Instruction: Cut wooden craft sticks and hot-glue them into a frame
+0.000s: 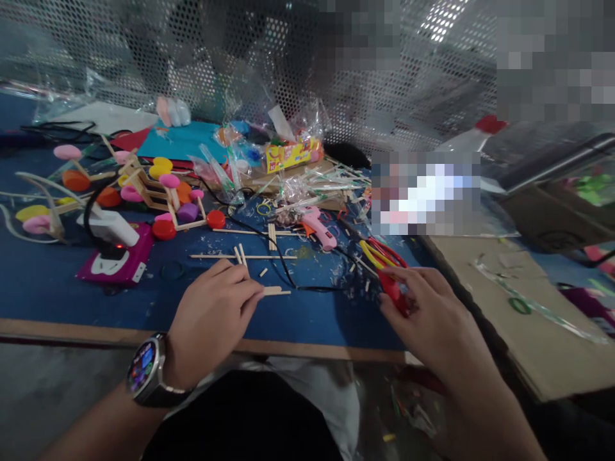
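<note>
My left hand point(211, 320), with a watch on its wrist, pinches the end of a short wooden stick point(275, 291) that lies on the blue table point(57, 288). My right hand point(427, 314) is closed around the red and yellow scissors point(384, 262), whose handles point away from me. Several more thin wooden sticks point(240, 256) lie just beyond my left hand. A black cable point(283, 269) runs across the table between the two hands.
A pink glue gun point(319, 227) lies past the sticks. At the left stands a stick model with coloured bottle caps point(158, 192), beside a white plug on a pink socket strip point(115, 256). Plastic bags and a yellow box point(288, 153) fill the back. Cardboard point(519, 320) lies at right.
</note>
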Demonstrator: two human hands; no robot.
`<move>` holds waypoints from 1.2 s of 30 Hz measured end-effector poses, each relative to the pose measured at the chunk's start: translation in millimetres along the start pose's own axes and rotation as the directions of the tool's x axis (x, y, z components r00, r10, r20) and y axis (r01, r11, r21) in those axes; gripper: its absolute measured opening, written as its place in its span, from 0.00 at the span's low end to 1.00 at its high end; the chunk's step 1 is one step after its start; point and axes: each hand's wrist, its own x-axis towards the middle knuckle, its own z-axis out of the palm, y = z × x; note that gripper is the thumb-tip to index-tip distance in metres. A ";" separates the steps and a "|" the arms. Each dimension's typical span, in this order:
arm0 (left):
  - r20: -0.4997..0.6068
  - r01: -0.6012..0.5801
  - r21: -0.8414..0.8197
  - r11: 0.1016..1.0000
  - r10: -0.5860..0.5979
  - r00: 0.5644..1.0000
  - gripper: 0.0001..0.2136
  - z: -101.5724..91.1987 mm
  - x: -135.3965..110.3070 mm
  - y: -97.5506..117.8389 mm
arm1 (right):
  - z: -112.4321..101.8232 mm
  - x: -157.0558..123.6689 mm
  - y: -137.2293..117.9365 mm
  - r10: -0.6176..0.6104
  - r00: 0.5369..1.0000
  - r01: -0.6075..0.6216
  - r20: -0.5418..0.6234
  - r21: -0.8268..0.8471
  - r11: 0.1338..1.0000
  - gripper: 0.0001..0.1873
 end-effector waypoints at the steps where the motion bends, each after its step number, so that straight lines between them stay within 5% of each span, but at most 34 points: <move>1: 0.006 0.000 0.007 1.000 0.000 1.000 0.08 -0.1 0.4 0.1 | -4.1 -0.8 1.6 -0.005 0.999 0.005 -0.032 -0.002 1.000 0.15; 8: 0.074 0.003 0.017 1.000 -0.004 0.997 0.09 -1.5 2.7 1.4 | -39.4 -15.1 26.7 -0.098 0.993 0.108 -0.061 0.199 0.974 0.15; 16: 0.086 -0.057 0.065 0.996 0.051 0.995 0.17 -1.2 4.1 2.4 | -60.0 -39.0 15.2 0.129 0.992 -0.113 0.011 0.555 0.824 0.09; 18: 0.097 -0.068 0.080 0.995 0.060 0.993 0.18 -1.9 4.9 2.6 | -61.3 -44.3 10.2 0.112 0.994 -0.081 -0.011 0.621 0.780 0.15; 21: 0.105 -0.078 0.096 0.992 0.067 0.992 0.19 -3.3 6.1 3.1 | -58.7 -45.4 -1.7 0.054 0.989 0.046 -0.140 0.625 0.779 0.18; 23: 0.106 -0.091 0.101 0.991 0.080 0.991 0.19 -3.6 6.5 3.4 | -52.8 -42.6 -15.5 0.077 0.944 0.129 -0.321 0.576 0.807 0.08; 25: 0.101 -0.104 0.106 0.989 0.093 0.990 0.20 -3.1 6.4 3.7 | -43.1 -39.5 -33.8 -0.035 0.896 0.300 -0.442 0.545 0.783 0.13; 31: 0.103 -0.104 0.103 0.989 0.094 0.990 0.19 -2.5 5.6 3.4 | -8.5 -37.6 -85.4 -0.194 0.890 0.415 -0.414 0.556 0.720 0.12; 36: 0.105 -0.076 0.086 0.993 0.066 0.992 0.19 -1.8 4.8 2.7 | -0.7 -32.5 -97.7 -0.226 0.910 0.407 -0.347 0.649 0.643 0.12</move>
